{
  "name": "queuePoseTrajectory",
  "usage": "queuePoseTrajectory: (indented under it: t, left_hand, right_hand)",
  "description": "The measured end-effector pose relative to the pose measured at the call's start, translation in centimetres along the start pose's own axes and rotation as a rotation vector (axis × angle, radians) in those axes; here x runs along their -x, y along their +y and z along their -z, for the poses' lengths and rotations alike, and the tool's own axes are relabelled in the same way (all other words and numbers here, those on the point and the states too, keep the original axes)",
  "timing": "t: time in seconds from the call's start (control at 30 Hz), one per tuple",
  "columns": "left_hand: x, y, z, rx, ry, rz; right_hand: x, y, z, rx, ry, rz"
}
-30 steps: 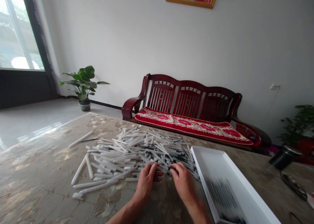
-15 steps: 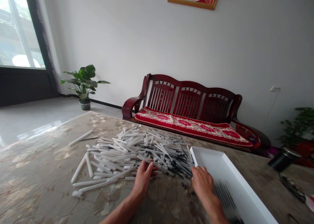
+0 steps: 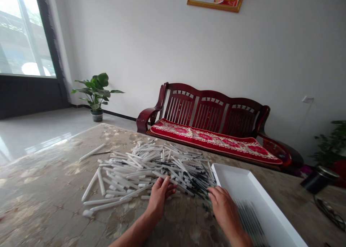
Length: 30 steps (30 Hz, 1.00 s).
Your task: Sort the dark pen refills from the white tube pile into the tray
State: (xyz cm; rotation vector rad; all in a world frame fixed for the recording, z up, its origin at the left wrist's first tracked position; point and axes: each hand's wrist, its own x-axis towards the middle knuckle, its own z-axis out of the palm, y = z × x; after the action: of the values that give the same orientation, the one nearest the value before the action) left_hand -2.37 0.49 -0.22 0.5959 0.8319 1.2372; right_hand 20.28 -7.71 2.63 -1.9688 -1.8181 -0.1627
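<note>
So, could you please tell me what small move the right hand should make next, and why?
I'd probably pinch one of the black sticks with the right hand, since it is right beside them at the edge of the pile, while the left hand holds a white tube.

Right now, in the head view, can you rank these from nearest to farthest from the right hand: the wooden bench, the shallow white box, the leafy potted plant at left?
1. Shallow white box: just to the right of the right hand.
2. Wooden bench: ahead, beyond the table.
3. Leafy potted plant: far off to the left, past the table's corner.
</note>
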Motion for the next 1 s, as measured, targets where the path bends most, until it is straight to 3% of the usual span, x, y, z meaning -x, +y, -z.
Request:
queuePoseTrajectory:
  t: [0.17,0.5,0.8,1.0]
  left_hand:
    - [-0.2,0.1,-0.1,0.088,0.03,0.059]
    - [0.2,-0.1,-0.3,0.057,-0.014,0.082]
    - [0.0,-0.2,-0.1,-0.067,-0.055,0.021]
    - [0.4,-0.2,-0.2,-0.087,-0.125,0.057]
  right_hand:
    - [0.9,-2.3,-1.2,-0.207,-0.037,0.039]
    - [0.8,-4.1,-1.0,-0.125,-0.027,0.061]
    - [1.1,-4.7,-0.7,0.026,0.005,0.141]
    - [0.8,-5.3,-0.7,-0.139,0.029,0.084]
